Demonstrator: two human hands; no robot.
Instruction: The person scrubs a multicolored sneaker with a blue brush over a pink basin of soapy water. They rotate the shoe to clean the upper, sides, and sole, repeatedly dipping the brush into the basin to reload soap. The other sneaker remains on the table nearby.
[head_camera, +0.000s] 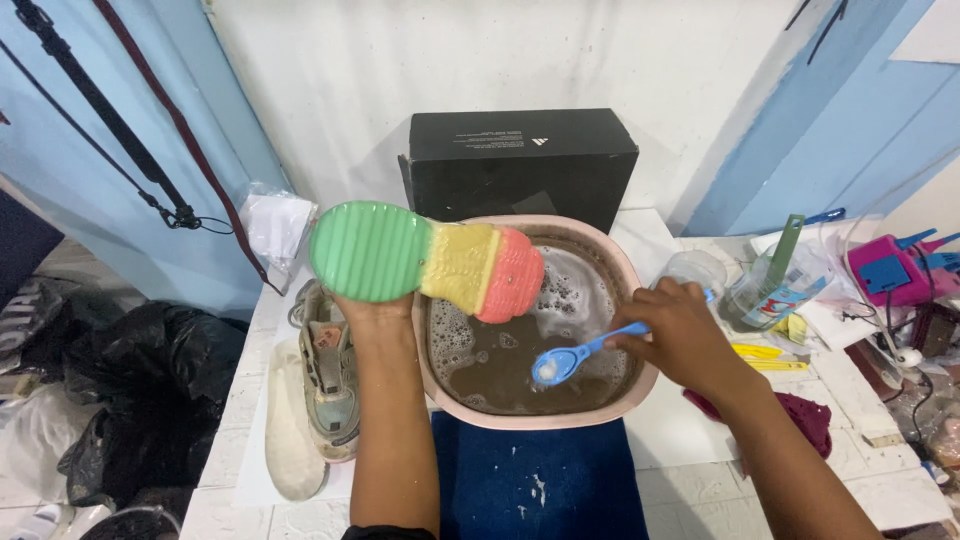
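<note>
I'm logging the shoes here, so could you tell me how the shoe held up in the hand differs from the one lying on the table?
The held shoe is up in the left hand, tilted over the pink basin, green, yellow and pink sole showing. The grey shoe lies on the table, laced upper showing, looking dirty. Both sit left of the basin.

One head-worn camera looks steeply down and forward from close above the white bench (690, 440), facing the wall behind it. A pink basin (640, 375) sits near mid-frame, with both forearms reaching in from the bottom edge. No second view shares the scene.
</note>
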